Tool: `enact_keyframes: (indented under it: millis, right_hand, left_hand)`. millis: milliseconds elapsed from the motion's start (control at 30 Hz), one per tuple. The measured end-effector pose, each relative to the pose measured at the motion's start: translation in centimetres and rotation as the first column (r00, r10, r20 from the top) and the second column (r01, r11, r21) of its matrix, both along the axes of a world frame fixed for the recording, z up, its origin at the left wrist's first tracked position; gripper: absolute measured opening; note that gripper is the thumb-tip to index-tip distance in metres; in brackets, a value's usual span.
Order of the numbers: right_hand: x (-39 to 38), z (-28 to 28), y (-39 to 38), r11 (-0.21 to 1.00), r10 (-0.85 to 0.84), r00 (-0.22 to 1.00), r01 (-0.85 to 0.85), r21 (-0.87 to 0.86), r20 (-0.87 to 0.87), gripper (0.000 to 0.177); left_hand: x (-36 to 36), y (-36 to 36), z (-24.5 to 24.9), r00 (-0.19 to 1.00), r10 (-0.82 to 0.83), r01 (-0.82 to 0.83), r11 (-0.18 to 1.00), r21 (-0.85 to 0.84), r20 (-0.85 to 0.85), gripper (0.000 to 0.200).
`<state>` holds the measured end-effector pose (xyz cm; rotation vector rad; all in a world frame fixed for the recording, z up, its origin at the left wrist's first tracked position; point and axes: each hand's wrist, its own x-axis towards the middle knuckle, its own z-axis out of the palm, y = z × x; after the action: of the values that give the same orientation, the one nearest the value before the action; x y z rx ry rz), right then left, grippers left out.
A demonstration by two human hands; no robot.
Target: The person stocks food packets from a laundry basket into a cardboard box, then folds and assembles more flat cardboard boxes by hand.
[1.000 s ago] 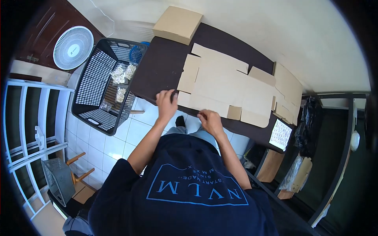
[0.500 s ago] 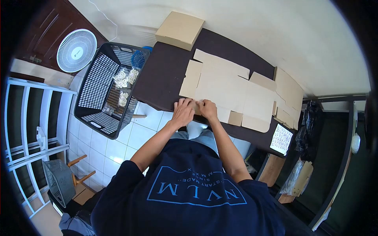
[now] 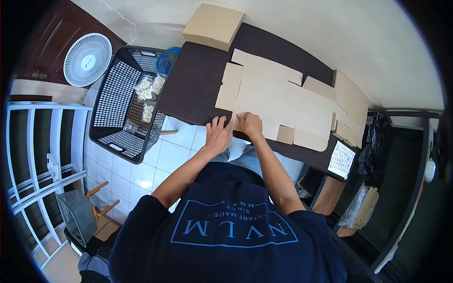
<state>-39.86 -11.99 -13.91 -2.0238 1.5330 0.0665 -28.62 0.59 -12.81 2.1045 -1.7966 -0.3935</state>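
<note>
Cardboard sheet [image 3: 273, 94], plain brown and cut with flaps and slots, lies open and mostly flat on the dark surface [image 3: 193, 75], its near edge along the side closest to the person. Left hand [image 3: 218, 135] is at the near left corner of the sheet, back of the hand up, fingers bent and slightly spread; its grip is partly open, and whether it pinches the card cannot be told. Right hand [image 3: 250, 125] is just beside it, on the near left flap, fingers curled in; its grip looks mostly closed, but the fingertips are hidden, so a hold on the flap cannot be confirmed.

Closed box [image 3: 214, 24] sits at the far left corner of the surface, apart from the sheet. More folded cardboard [image 3: 350, 104] stands at the right end, against the wall. Printed paper [image 3: 341, 160] lies at the near right corner.

Black basket [image 3: 109, 101] is to the left of the surface, containing clear bags [image 3: 144, 88] of pale pieces; a blue basket [image 3: 163, 65] shows at its far end. White fan [image 3: 88, 62] is beyond, near the brown door [image 3: 49, 45]. Grey basket [image 3: 76, 217] is at lower left, beside wooden legs [image 3: 107, 208].
</note>
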Motion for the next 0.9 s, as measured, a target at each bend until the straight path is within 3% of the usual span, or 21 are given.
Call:
enact_keyframes:
  millis: [133, 267, 300, 333, 400, 433, 467, 533, 600, 633, 667, 700, 733, 767, 800, 867, 900]
  right_hand:
    - [-0.3, -0.4, -0.4, 0.999, 0.045, 0.999, -0.045, -0.002, 0.009, 0.048]
    - [-0.6, -1.0, -0.9, 0.996, 0.091, 0.996, -0.091, -0.002, 0.008, 0.05]
    - [-0.6, -1.0, -1.0, 0.994, 0.106, 0.994, -0.106, 0.001, 0.011, 0.05]
    - [-0.7, -1.0, -0.7, 0.995, 0.101, 0.995, -0.101, -0.005, 0.012, 0.05]
    - [-1.0, -0.8, -0.6, 0.999, 0.031, 0.988, -0.028, -0.026, 0.149, 0.051]
    - [-1.3, -0.5, -0.6, 0.997, 0.013, 0.967, -0.032, 0.07, 0.253, 0.053]
    - [-1.3, -0.3, -0.3, 0.997, 0.006, 0.967, -0.024, 0.071, 0.255, 0.053]
    - [-0.6, 0.2, 0.5, 0.903, -0.283, 0.718, -0.024, 0.429, 0.636, 0.054]
    - [-0.1, 2.5, 1.1, 0.77, -0.236, 0.803, -0.189, 0.609, 0.547, 0.056]
    - [0.3, 3.7, 1.1, 0.724, -0.078, 0.888, -0.262, 0.638, 0.453, 0.058]
    - [0.2, 2.2, 1.5, 0.721, -0.079, 0.887, -0.265, 0.64, 0.456, 0.058]
    - [0.0, -0.5, 1.9, 0.848, 0.158, 0.764, -0.429, 0.311, 0.625, 0.055]
    - [0.0, -1.1, 1.4, 0.851, 0.423, 0.597, -0.521, -0.072, 0.682, 0.052]
    - [-0.4, -1.8, 0.2, 0.828, 0.268, 0.621, -0.539, 0.153, 0.737, 0.038]
    - [-1.0, -1.7, -1.5, 0.825, 0.264, 0.615, -0.543, 0.157, 0.743, 0.038]
    - [-2.6, -1.4, -6.1, 0.825, -0.1, 0.741, -0.311, 0.472, 0.664, 0.023]
    - [-3.5, -1.3, -8.3, 0.9, -0.159, 0.781, -0.137, 0.414, 0.604, 0.018]
  left_hand:
    - [0.0, 1.0, 0.8, 0.999, -0.004, 0.005, 1.0, 0.024, -0.048, 0.04]
    - [-0.2, 2.4, 2.4, 0.99, -0.086, 0.102, 0.983, 0.152, -0.111, 0.039]
    - [-0.4, 2.8, 2.6, 0.99, -0.138, 0.137, 0.983, 0.121, 0.003, 0.041]
    - [-0.4, 3.1, 2.8, 0.99, -0.143, 0.141, 0.983, 0.116, 0.005, 0.041]
    - [0.1, 2.6, 3.0, 0.908, -0.003, 0.074, 0.985, 0.154, -0.418, 0.047]
    - [0.6, 1.9, 4.8, 0.799, 0.031, 0.002, 0.998, 0.055, -0.601, 0.047]
    - [1.3, 1.0, 6.0, 0.8, 0.025, 0.01, 0.998, 0.055, -0.599, 0.047]
    - [3.2, -1.7, 7.9, 0.64, 0.027, -0.118, 0.991, -0.063, -0.768, 0.044]
    - [4.2, -4.8, 9.9, 0.686, 0.002, -0.179, 0.97, -0.166, -0.727, 0.043]
    - [4.8, -6.7, 9.9, 0.711, -0.017, -0.165, 0.968, -0.19, -0.703, 0.038]
    - [4.9, -8.5, 10.0, 0.713, -0.014, -0.165, 0.968, -0.187, -0.701, 0.038]
    - [4.5, -10.5, 10.6, 0.723, 0.019, -0.165, 0.975, -0.146, -0.691, 0.034]
    - [4.4, -12.7, 10.9, 0.733, 0.051, -0.169, 0.98, -0.109, -0.679, 0.03]
    - [4.5, -14.7, 10.0, 0.736, 0.057, -0.173, 0.979, -0.105, -0.675, 0.03]
    - [4.7, -16.5, 7.7, 0.691, 0.155, -0.224, 0.975, -0.004, -0.706, 0.024]
    - [5.9, -20.1, 2.6, 0.647, 0.257, -0.27, 0.958, 0.1, -0.718, 0.025]
    - [6.8, -21.7, -0.3, 0.76, 0.33, -0.381, 0.924, 0.028, -0.56, 0.032]
